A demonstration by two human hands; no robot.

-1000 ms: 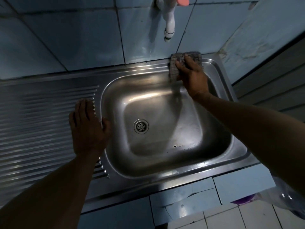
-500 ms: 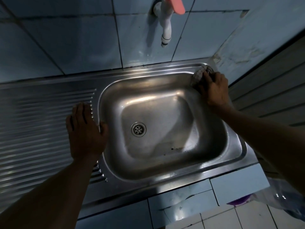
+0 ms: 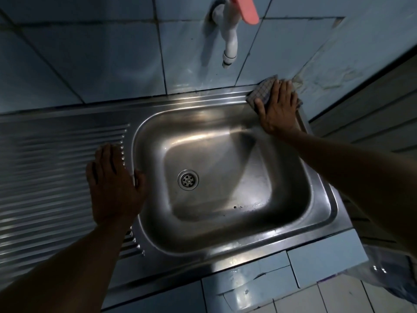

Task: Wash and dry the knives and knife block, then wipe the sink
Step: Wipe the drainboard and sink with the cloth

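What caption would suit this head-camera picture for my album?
Right hand presses a checked cloth on the steel sink's back right corner; left hand rests flat on the drainboard.

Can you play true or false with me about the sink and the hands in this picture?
1. The right hand presses a checked cloth on the far right corner of the sink. True.
2. Water is pouring from the tap. False: no water is coming out.
3. The left hand lies flat on the ribbed metal beside the basin. True.
4. A knife lies in the basin. False: only the drain and a few dark specks are there.
5. The tap has a pink handle. True.
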